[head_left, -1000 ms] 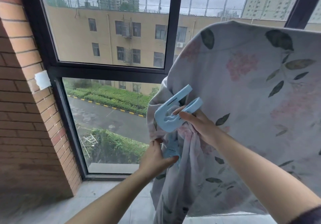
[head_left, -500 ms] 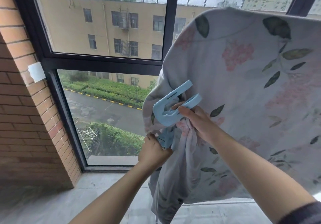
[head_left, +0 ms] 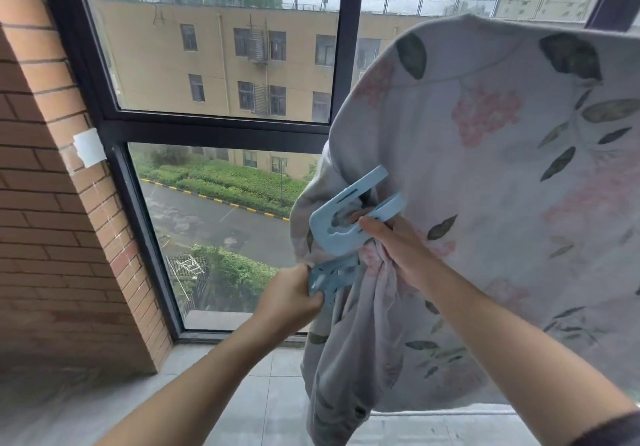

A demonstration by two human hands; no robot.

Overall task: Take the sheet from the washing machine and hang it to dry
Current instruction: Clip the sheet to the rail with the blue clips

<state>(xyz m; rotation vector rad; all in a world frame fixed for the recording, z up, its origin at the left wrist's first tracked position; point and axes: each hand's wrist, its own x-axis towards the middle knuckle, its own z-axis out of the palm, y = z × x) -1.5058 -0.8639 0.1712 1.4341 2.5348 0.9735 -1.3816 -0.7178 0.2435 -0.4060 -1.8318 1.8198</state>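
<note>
In the head view, we see the floral sheet already up. It is draped over a support hidden under its top fold and hangs in front of the window frame, and its left edge is gathered into a thick bunch that trails toward the tiled floor. Our right hand is curled around that bunch and pinches it, with fingers against the upper, hook-shaped part of a blue plastic clip. Our left hand grips the clip's lower part at the sheet's left edge, fingers wrapped tight. We cannot tell whether the clip bites the cloth yet. We judge the sheet soft and limp, and probably damp and heavy, so it will sag and slide toward whichever side carries more weight. The gathered bunch is the sensible place to hold, since many layers give the clip something firm to close on. The plastic looks stiff and smooth and could slip off wet fabric if it catches only a thin fold. A brick wall stands to the left.
</note>
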